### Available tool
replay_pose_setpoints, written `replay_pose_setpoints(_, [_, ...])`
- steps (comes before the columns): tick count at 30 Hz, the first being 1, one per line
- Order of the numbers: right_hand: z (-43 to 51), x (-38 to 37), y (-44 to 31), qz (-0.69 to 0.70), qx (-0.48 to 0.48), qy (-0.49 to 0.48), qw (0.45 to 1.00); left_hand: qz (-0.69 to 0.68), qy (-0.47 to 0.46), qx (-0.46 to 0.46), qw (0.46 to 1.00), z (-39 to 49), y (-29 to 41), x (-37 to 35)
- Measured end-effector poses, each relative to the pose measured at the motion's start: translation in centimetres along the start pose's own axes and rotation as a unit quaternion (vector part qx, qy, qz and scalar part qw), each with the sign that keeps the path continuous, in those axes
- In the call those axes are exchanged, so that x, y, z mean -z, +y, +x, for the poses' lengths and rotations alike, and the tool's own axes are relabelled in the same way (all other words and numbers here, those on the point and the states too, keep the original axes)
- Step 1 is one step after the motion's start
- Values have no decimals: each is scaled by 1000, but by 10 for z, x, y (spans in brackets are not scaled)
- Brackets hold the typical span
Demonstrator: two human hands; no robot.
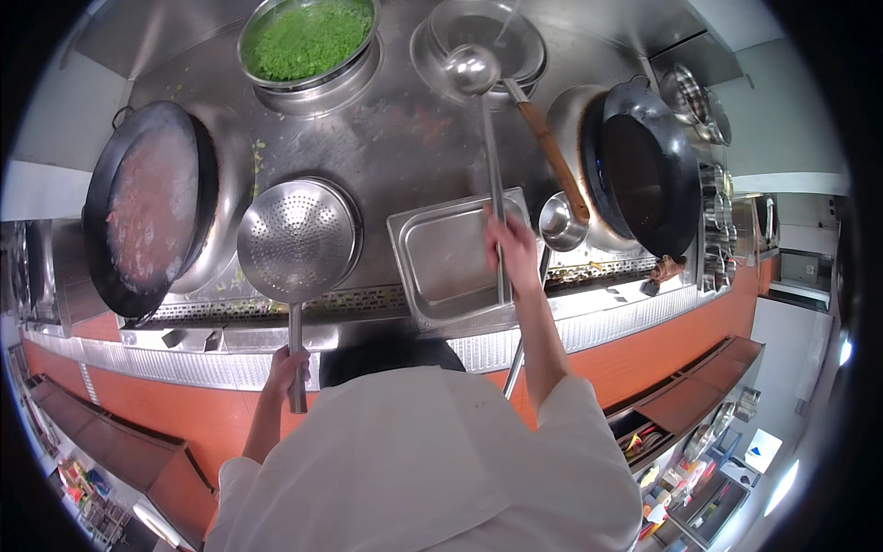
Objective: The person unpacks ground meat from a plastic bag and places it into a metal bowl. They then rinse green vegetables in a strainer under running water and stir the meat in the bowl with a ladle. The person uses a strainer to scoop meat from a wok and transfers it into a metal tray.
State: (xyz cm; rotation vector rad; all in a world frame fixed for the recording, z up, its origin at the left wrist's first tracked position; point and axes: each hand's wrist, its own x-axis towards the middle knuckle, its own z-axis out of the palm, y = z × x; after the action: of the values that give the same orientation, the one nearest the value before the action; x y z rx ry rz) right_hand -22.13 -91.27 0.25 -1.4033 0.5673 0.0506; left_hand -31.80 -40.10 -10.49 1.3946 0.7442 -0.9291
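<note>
My left hand point(288, 369) grips the metal handle of a perforated steel skimmer point(296, 238), whose round bowl lies over the stove top at the left. My right hand point(510, 245) is closed around the long handle of a steel ladle point(473, 69), above a rectangular steel pan point(441, 259). The ladle's bowl is over the steel bowls point(421, 58) at the back. A tool with a wooden handle point(555, 159) reaches from those bowls to a small steel pot point(562, 222) beside the right wok. At far left a wok point(103, 200) holds cloudy liquid with pinkish pieces.
A dark wok point(679, 186) with dark liquid stands at right. Chopped greens point(314, 41) fill a steel bowl at the back. A perforated drain strip point(372, 301) with food scraps runs along the front. Steel containers point(716, 234) line the right side. Brown counters flank the orange floor behind.
</note>
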Motion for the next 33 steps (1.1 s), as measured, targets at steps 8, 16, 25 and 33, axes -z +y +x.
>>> replay_pose_setpoints(8, [232,7,-39,-172,38,159,971,94,-6,-12,996,70,-31,16])
replay_pose_setpoints(16, [241,24,-21,389,-145,-156,897,32,125,-98,987,58,-47,42])
replay_pose_setpoints(25, [107,36,-28,74,-41,-95,992,220,336,-321,858,23,3,13])
replay_pose_setpoints(33, [56,45,-27,-240,102,66,963,250,224,-390,857,10,83,-65])
